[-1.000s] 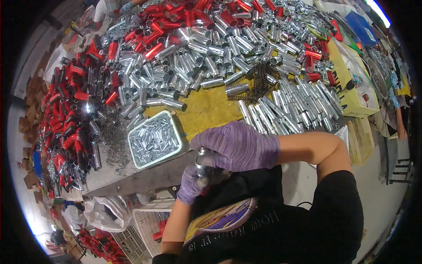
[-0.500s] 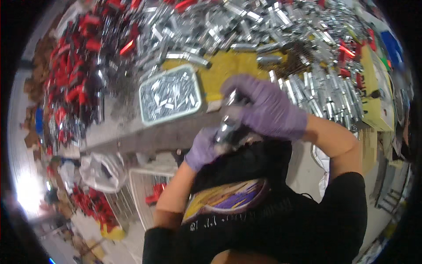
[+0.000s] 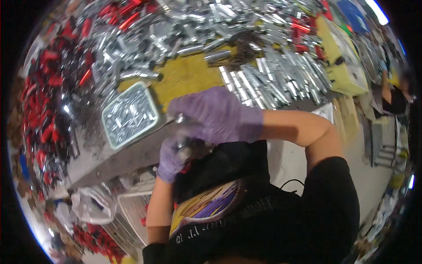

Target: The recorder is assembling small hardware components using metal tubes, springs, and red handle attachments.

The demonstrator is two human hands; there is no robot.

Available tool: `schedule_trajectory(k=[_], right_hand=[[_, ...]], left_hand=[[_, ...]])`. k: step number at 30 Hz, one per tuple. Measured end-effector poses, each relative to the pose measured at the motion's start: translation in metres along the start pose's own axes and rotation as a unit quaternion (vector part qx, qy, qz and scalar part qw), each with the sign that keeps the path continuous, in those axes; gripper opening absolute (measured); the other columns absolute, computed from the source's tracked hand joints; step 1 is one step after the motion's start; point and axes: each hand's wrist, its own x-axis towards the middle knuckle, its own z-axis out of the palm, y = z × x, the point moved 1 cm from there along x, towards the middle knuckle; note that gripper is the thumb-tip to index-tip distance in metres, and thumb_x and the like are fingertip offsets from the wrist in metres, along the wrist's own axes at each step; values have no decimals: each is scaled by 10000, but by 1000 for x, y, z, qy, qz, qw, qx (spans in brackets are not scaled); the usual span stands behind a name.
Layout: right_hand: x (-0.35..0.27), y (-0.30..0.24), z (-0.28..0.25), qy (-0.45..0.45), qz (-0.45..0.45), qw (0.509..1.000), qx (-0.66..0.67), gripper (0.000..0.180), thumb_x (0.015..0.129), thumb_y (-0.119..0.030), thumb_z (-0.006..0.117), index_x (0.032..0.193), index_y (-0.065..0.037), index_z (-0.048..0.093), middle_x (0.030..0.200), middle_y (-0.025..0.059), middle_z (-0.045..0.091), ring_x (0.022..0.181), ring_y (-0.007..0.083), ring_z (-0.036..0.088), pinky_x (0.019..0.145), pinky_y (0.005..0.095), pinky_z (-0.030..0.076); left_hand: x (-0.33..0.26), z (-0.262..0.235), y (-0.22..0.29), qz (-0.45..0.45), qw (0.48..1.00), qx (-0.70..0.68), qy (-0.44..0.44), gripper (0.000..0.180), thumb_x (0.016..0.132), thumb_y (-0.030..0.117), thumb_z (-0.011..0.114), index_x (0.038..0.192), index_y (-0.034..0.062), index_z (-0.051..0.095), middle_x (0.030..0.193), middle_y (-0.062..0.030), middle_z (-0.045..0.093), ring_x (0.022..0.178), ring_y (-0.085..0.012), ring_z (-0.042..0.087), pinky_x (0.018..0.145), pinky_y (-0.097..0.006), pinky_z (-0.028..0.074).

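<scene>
So, below and right of the pale tray (image 3: 137,134), your left hand (image 3: 170,159) has its fingers curled round a shiny metal part (image 3: 183,141), forearm coming straight up. Your right hand (image 3: 215,115), right of the tray, is hooked over the part's top, elbow bent way out; honestly can't tell if those blurry fingertips are pinching.
</scene>
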Motion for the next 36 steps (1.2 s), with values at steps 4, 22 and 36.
schedule_trajectory(k=[4, 22, 36], right_hand=[[-9, 1, 2, 101, -88, 989, -55, 305, 724, -264, 674, 965, -123, 552, 793, 79, 609, 699, 276, 611, 604, 347, 478], [-109, 153, -230, 28, 561, 633, -533, 339, 776, -277, 490, 985, -59, 644, 1055, 133, 611, 987, 298, 581, 866, 395, 445], [-112, 154, -219, 286, 335, 813, -381, 274, 810, -295, 543, 955, -66, 584, 959, 149, 608, 893, 328, 585, 778, 393, 459]], left_hand=[[2, 3, -9, 10, 999, -33, 24, 405, 759, 461, 620, 722, 62, 560, 655, -10, 534, 597, -123, 502, 574, -281, 423], [1, -1, -18, -29, 995, -96, 11, 489, 731, 471, 661, 909, 23, 573, 734, -35, 581, 601, -113, 544, 534, -250, 435], [-1, 2, -11, -32, 999, -11, 40, 335, 754, 265, 652, 954, 35, 513, 722, -23, 541, 590, -109, 518, 527, -244, 426]])
